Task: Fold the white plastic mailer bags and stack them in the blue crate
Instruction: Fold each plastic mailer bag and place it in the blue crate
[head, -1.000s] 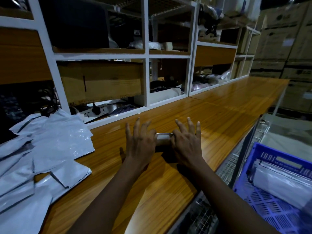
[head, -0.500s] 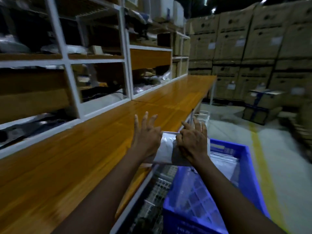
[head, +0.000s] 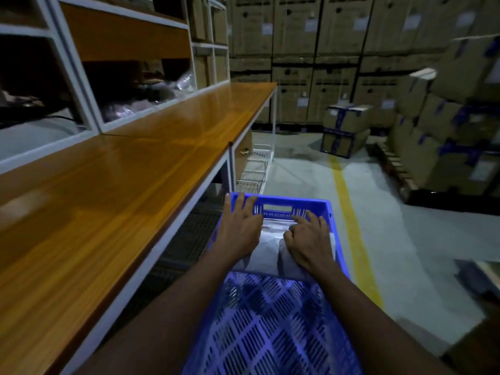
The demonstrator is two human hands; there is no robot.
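Both hands have carried the folded bag (head: 270,249) off the bench (head: 135,171) and down into the crate (head: 281,199). Half a second earlier it was still held in the air at the bench edge.

Bag: at the crate's far end, touching the stack (head: 276,224) of white bags by the far wall; whether it lies on that stack or just beside it cannot be told. Its long axis runs across the crate, parallel to the far wall.

Left hand (head: 239,228): flat over the bag's left end, fingers straight and spread, tips reaching the far wall.

Right hand (head: 308,243): on the bag's right end, fingers bent, thumb tucked at the fold. Whether it pinches the plastic or merely presses cannot be told.

The bag lies directly beneath both palms, so neither hand is nearer. The step in hand is judged to be seating the bag. Release probably calls for lifting both hands straight up, since a sideways drag could spring the fold open.
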